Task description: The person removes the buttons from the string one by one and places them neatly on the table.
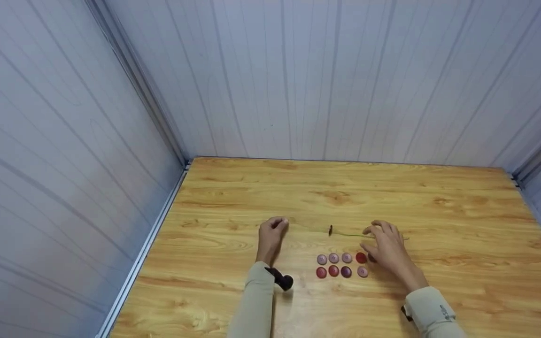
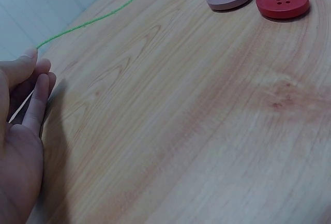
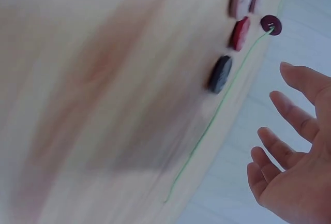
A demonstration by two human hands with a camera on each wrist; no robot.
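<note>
A green string (image 2: 98,19) runs across the table, its one end pinched between the thumb and forefinger of my left hand (image 1: 271,237). Threaded on the string, a dark button (image 1: 330,230) stands on its edge between the two hands. My right hand (image 1: 388,246) hovers over the string's free part with fingers spread and nothing in them. Beneath that hand a dark button (image 3: 221,74) lies partly hidden in the head view. Beside it are two rows of buttons, among them a red button (image 1: 361,257), a pinkish button (image 1: 321,259) and a purple button (image 1: 346,272).
The wooden table (image 1: 233,197) meets a pale panel wall (image 1: 308,84) at the back and another wall (image 1: 54,155) on the left. A black wrist camera (image 1: 285,281) sits on the left wrist, close to the button rows.
</note>
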